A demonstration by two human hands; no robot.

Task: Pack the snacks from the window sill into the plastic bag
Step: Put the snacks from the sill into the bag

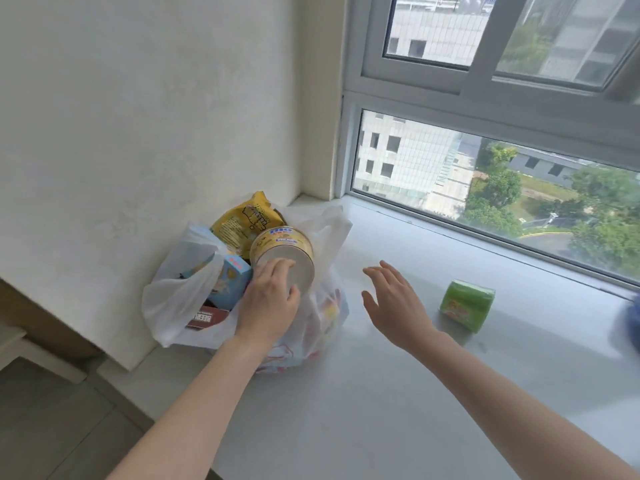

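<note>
A white plastic bag (173, 296) stands open at the left end of the window sill (381, 393), against the wall. A yellow snack pouch (239, 223), a light blue box (232, 282) and a dark red box (207, 318) stick out of it. My left hand (270, 299) grips the base of a yellow round tin (287, 251), which lies tilted on top of the bag's contents. My right hand (394, 299) hovers open just right of the bag, touching nothing. A green packet (467, 303) lies on the sill to the right of that hand.
The window pane (485, 188) and its frame run along the sill's far edge. A white wall (138, 133) stands behind the bag. A blurred blue thing (628, 323) shows at the right edge. Left of the sill's edge the floor (52, 427) lies lower.
</note>
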